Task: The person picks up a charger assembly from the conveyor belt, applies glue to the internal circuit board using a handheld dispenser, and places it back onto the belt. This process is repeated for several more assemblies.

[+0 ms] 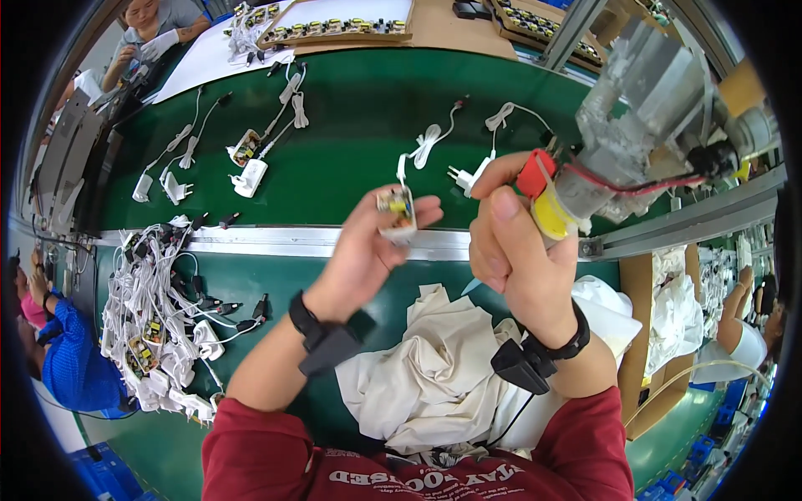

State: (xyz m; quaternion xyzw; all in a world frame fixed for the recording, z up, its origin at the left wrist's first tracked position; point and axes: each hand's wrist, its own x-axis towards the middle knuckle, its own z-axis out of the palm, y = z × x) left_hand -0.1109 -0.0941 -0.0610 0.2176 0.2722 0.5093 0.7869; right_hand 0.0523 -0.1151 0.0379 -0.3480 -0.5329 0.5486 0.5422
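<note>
My left hand (361,250) holds a power adapter (398,214) whose white housing is open. Its yellow and brown circuit parts show, and a white cord runs up from it across the green belt. To the right, my right hand (526,259) is wrapped round what looks like a glue gun (647,108), bulky, grey and crusted with translucent residue. Red and yellow bands cover its grip by my fingers. A thin pale blue tip (473,285) shows below that hand, apart from the adapter. Just beyond my right hand lies a white plug adapter (470,174) with its cord.
More corded adapters (247,171) lie on the green belt (351,108). A tangled heap of adapters and cords (159,326) sits at left. White cloth (434,359) lies before me. A metal rail (292,242) crosses the bench. A cardboard box (637,334) stands right; a co-worker (159,33) sits far left.
</note>
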